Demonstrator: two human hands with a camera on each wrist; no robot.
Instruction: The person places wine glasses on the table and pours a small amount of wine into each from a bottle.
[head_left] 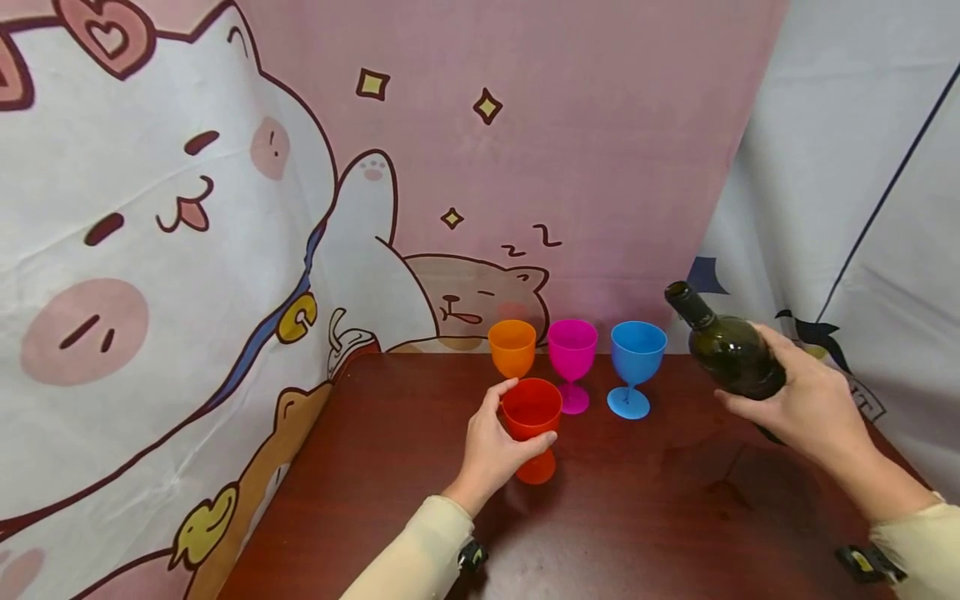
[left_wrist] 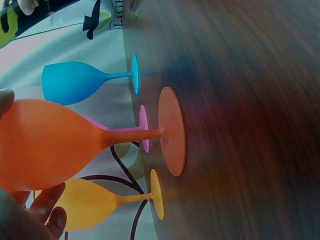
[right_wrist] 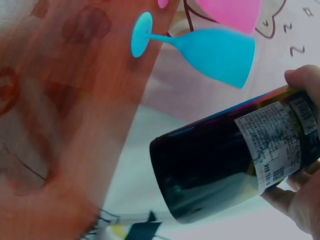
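My left hand (head_left: 491, 450) grips the bowl of a red goblet (head_left: 534, 404) between thumb and fingers. The goblet is upright; I cannot tell whether its foot (left_wrist: 172, 132) touches the table. Off to the right, my right hand (head_left: 813, 408) holds a dark green wine bottle (head_left: 731, 350) around its body, above the table. The bottle tilts with its uncapped mouth up and to the left, apart from the goblets. A white printed label (right_wrist: 272, 145) shows on it in the right wrist view. What is inside the bottle cannot be seen.
Behind the red goblet, an orange goblet (head_left: 512, 346), a magenta goblet (head_left: 572, 346) and a blue goblet (head_left: 637, 350) stand in a row on the dark brown wooden table (head_left: 390, 500). A cartoon-printed cloth (head_left: 600, 167) hangs at the back and sides.
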